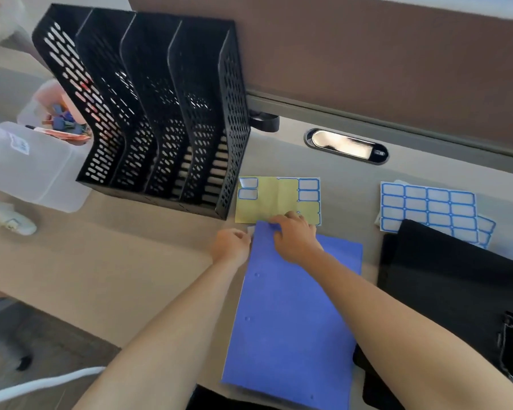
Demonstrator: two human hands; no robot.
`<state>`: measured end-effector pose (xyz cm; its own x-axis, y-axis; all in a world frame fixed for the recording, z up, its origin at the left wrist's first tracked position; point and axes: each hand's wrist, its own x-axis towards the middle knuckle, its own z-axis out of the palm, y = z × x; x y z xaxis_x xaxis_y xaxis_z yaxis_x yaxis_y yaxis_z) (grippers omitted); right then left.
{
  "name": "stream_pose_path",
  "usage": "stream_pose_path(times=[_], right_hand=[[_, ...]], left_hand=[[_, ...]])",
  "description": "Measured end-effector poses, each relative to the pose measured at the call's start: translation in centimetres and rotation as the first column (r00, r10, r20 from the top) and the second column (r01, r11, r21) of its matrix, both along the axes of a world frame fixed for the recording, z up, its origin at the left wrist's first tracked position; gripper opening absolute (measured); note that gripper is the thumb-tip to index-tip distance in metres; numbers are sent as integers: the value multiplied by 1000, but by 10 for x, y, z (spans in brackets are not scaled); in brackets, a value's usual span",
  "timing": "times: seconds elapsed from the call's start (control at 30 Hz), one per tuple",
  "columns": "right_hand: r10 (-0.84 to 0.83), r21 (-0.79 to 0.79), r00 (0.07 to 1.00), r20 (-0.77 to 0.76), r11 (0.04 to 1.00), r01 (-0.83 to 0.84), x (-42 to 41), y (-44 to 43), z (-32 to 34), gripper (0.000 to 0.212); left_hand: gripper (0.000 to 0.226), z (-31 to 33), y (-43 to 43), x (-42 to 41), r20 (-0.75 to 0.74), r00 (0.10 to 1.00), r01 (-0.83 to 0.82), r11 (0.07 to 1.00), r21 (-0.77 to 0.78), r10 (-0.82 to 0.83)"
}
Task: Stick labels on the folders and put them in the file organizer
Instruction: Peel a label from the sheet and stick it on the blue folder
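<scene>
- While it lies flat on the desk (131, 261) in front of the person, the blue folder (293, 315) has its near end reaching over the desk's front edge and its far end overlapping a yellow backing sheet (267, 199).
- The right hand (296, 238) sits on the folder's far left corner, fingers curled down over the far edge and gripping it.
- The left hand (231, 244) is against the folder's left edge by the same corner, fingers curled; a small pale scrap (250, 230) shows at its fingertips, but I cannot tell whether the hand holds it or the folder.
- The backing sheet is mostly peeled, with two blue-bordered labels (248, 188) at its left and a couple at its right.
- To the right lie full label sheets (426, 208), partly under a stack of black folders (456, 279).
- The black mesh file organizer (148, 113) stands just left of the backing sheet, and no folder shows in its slots.
- Farther left is a clear plastic box (27, 170), and a small white object (9, 217) lies near it.
- A cable grommet (347, 146) is set in the desk near the brown partition (367, 54).
</scene>
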<state>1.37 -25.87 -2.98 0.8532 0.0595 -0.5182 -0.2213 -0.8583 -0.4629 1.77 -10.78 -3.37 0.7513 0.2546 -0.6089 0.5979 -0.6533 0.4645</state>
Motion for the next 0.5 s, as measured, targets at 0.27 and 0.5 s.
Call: stream_pose_path(times=[0.27,0.5], right_hand=[[17,81,1000,-12,997,-16,-18,-2,-6,40],[22,72,1000,-22,997,-20,-22,-5,-1,40]], left_hand=[[17,4,5,-3,70,998,6,999,33,-8],[48,8,-2,4,13,996,86,991,104,-88]])
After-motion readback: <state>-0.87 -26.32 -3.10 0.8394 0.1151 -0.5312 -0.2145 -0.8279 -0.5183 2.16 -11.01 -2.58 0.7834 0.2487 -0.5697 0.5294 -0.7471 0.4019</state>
